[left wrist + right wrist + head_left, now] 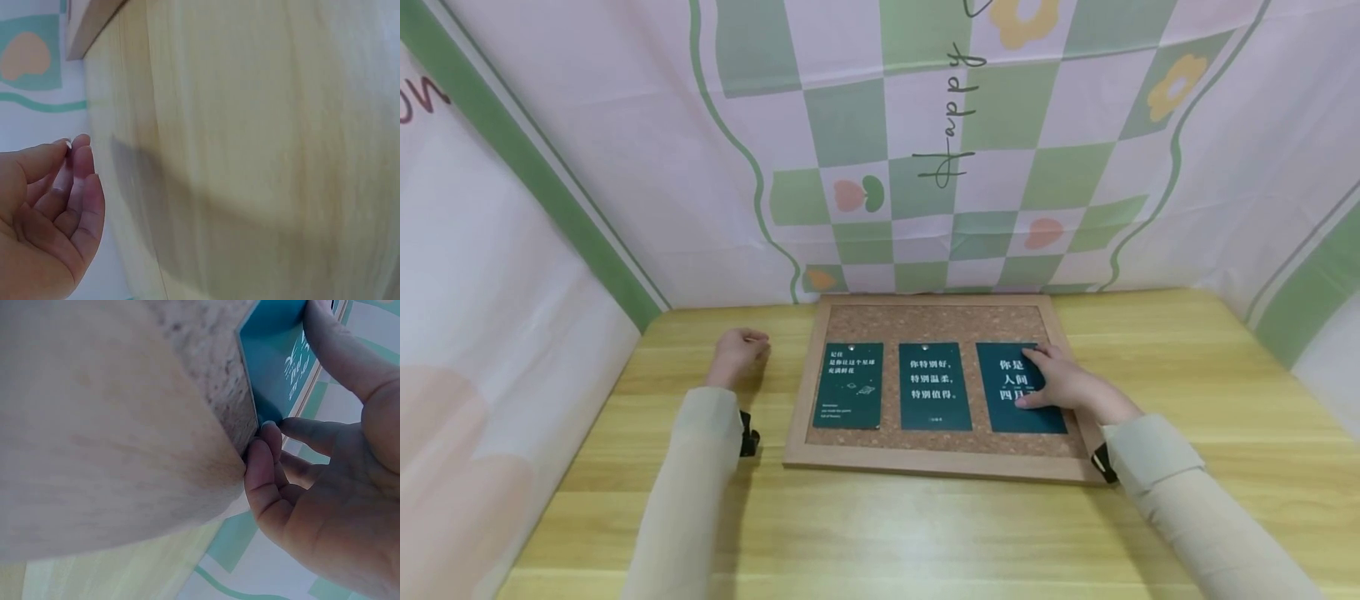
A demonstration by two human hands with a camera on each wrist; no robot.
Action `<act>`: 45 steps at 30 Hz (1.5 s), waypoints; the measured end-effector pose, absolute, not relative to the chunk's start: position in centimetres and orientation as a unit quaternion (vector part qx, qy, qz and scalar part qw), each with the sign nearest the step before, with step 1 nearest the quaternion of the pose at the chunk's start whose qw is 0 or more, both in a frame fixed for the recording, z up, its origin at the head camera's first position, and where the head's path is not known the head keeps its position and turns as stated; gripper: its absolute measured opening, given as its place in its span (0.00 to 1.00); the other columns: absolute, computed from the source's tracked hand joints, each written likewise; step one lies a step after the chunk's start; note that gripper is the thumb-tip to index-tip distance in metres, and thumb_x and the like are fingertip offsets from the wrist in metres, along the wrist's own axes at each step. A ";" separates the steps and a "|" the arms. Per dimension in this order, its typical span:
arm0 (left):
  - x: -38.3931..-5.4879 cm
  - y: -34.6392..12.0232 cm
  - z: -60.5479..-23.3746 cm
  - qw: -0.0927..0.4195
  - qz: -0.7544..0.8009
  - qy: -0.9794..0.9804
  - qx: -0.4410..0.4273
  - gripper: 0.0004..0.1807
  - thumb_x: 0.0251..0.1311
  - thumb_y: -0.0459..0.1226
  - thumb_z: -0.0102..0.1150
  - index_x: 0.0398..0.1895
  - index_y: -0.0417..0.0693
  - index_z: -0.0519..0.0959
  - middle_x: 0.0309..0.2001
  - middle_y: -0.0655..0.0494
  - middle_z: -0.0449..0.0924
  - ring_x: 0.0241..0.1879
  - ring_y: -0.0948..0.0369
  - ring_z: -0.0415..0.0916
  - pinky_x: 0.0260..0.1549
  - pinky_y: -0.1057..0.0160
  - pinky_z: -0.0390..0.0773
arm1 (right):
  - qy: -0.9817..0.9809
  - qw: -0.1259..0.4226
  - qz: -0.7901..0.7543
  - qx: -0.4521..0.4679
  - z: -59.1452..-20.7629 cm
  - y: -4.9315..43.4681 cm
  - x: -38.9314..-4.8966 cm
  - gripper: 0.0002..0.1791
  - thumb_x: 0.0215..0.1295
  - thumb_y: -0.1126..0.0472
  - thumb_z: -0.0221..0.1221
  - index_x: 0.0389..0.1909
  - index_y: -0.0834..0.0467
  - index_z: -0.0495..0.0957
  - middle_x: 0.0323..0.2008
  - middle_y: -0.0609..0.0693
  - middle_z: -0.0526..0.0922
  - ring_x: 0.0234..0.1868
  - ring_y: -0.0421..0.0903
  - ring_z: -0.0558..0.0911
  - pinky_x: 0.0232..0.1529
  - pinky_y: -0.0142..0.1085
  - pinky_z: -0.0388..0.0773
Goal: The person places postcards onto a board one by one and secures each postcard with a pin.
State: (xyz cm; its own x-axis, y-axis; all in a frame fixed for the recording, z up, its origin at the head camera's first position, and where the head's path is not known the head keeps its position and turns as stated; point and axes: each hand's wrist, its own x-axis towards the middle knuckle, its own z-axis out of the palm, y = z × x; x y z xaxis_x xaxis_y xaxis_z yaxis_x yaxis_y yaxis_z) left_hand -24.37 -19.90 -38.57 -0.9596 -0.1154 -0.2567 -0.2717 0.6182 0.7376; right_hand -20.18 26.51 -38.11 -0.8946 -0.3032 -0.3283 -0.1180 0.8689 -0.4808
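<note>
A wood-framed corkboard (857, 323) lies on the table with three dark green cards on it. My right hand (1063, 383) rests on the right card (1009, 419), its thumb and index finger spread on the face. In the right wrist view its other fingers (265, 481) bend at the board's edge. My left hand (735, 358), left of the board, pinches a small thumbtack (69, 145), mostly hidden between thumb and index fingertips. The left card (850, 400) and the middle card (935, 408) each have a round tack (925, 347) at the top.
The yellow wood-grain table (925, 533) reaches around the board. Behind it hangs a green-and-white checked cloth (925, 242) with fruit and flower prints, close to the board's far edge. Another white cloth (512, 292) borders the left side.
</note>
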 end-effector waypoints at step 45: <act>-26.2 -10.8 -36.9 0.067 0.450 0.890 -0.023 0.16 0.70 0.33 0.45 0.54 0.33 0.76 0.50 0.37 0.81 0.49 0.48 0.81 0.50 0.58 0.80 | 0.948 0.197 -0.222 -0.111 -38.2 26.4 -20.0 0.56 0.53 0.49 0.69 0.69 0.75 0.48 0.68 0.80 0.41 0.66 0.79 0.46 0.63 0.68 0.55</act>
